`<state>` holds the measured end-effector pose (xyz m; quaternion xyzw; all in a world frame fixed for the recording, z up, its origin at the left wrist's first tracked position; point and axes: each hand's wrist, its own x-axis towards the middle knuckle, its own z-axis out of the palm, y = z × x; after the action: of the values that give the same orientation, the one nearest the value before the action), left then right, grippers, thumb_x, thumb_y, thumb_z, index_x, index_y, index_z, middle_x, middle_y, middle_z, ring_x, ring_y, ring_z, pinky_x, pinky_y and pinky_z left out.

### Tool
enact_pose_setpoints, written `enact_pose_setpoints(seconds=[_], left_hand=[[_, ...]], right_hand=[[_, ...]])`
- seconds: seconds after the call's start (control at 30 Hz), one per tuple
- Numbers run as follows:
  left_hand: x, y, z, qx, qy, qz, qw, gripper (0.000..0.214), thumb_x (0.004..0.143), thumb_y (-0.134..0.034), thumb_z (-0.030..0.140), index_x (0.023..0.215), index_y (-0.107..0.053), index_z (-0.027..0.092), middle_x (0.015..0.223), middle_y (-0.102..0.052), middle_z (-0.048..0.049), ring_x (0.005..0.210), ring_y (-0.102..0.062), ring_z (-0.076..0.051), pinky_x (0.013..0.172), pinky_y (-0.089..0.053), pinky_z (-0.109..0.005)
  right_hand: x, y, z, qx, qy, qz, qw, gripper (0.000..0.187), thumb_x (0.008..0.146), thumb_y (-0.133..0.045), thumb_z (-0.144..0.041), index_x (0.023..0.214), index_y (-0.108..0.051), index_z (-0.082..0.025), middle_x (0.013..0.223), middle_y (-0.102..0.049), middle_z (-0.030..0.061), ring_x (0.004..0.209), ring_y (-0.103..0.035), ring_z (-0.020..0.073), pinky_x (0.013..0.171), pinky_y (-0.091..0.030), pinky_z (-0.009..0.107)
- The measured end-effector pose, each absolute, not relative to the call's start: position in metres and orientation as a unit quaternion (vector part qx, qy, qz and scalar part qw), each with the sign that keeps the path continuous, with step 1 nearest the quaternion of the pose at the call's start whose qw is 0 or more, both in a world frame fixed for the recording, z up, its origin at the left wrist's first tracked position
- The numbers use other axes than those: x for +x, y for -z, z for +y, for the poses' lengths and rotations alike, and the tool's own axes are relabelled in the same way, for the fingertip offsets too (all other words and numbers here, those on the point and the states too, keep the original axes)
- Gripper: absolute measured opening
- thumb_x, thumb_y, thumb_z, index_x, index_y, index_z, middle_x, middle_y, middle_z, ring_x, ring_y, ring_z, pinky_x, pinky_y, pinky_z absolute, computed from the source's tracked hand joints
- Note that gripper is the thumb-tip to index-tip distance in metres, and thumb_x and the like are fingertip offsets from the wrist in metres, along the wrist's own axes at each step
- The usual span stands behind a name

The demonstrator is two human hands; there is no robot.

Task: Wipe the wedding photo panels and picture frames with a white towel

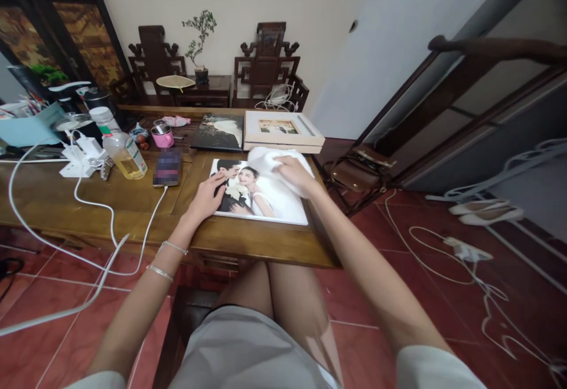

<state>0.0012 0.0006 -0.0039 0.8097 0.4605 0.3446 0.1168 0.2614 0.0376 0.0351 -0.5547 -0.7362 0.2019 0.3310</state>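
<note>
A wedding photo album (266, 209) with a couple on its cover lies flat on the wooden table (257, 244) in front of me. My left hand (208, 197) rests on the album's left edge, its fingers stretched out over the picture. At the upper right of the album, my right hand (292, 173) is closed on a white cloth (264, 159), which is bunched up and spreads over the cover's top right part. Some of the cloth is hidden under the hand.
Behind the album sit a dark photo book (217, 131) and a white box (283, 132). To the left are a charging phone (167, 169), a bottle of yellow liquid (126, 156), a pink cup (162, 136) and a white power strip (84, 162) with loose cables. A wooden rack (398, 100) stands right.
</note>
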Motion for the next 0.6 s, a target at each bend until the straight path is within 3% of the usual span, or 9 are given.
enact_pose_setpoints(seconds=[0.13, 0.23, 0.4, 0.6], left_hand=[[0.001, 0.004, 0.001, 0.804, -0.351, 0.465, 0.118, 0.035, 0.090, -0.046, 0.022, 0.117, -0.065, 0.011, 0.131, -0.059, -0.0129, 0.124, -0.054, -0.023, 0.110, -0.039, -0.040], [0.001, 0.004, 0.003, 0.806, -0.347, 0.467, 0.113, 0.034, 0.089, -0.049, 0.021, 0.118, -0.064, 0.012, 0.131, -0.059, -0.0123, 0.124, -0.054, -0.023, 0.109, -0.039, -0.040], [0.000, 0.004, 0.003, 0.811, -0.339, 0.465, 0.103, 0.035, 0.088, -0.048, 0.022, 0.118, -0.064, 0.013, 0.131, -0.059, -0.0113, 0.124, -0.054, -0.024, 0.109, -0.039, -0.042], [0.000, 0.002, 0.002, 0.814, -0.332, 0.464, 0.109, 0.036, 0.089, -0.047, 0.024, 0.119, -0.064, 0.013, 0.132, -0.058, -0.0113, 0.126, -0.052, -0.023, 0.110, -0.038, -0.042]], right_hand=[[0.292, -0.028, 0.008, -0.569, -0.184, -0.736, 0.317, 0.024, 0.067, -0.044, -0.021, 0.076, -0.066, -0.018, 0.089, -0.072, 0.0076, 0.094, -0.060, 0.0297, 0.095, -0.041, 0.046], [0.292, -0.026, -0.039, -0.528, -0.169, -0.784, 0.281, 0.026, 0.065, -0.044, -0.015, 0.077, -0.065, -0.022, 0.087, -0.073, 0.0034, 0.099, -0.062, 0.0274, 0.107, -0.031, 0.048], [0.279, -0.040, -0.112, -0.413, -0.174, -0.863, 0.233, 0.027, 0.064, -0.041, -0.007, 0.071, -0.061, -0.023, 0.104, -0.072, 0.0026, 0.115, -0.058, 0.0259, 0.111, -0.027, 0.050], [0.280, -0.034, -0.065, -0.449, -0.166, -0.843, 0.244, 0.027, 0.066, -0.042, -0.010, 0.075, -0.064, -0.023, 0.076, -0.071, -0.0014, 0.079, -0.067, 0.0220, 0.109, -0.031, 0.045]])
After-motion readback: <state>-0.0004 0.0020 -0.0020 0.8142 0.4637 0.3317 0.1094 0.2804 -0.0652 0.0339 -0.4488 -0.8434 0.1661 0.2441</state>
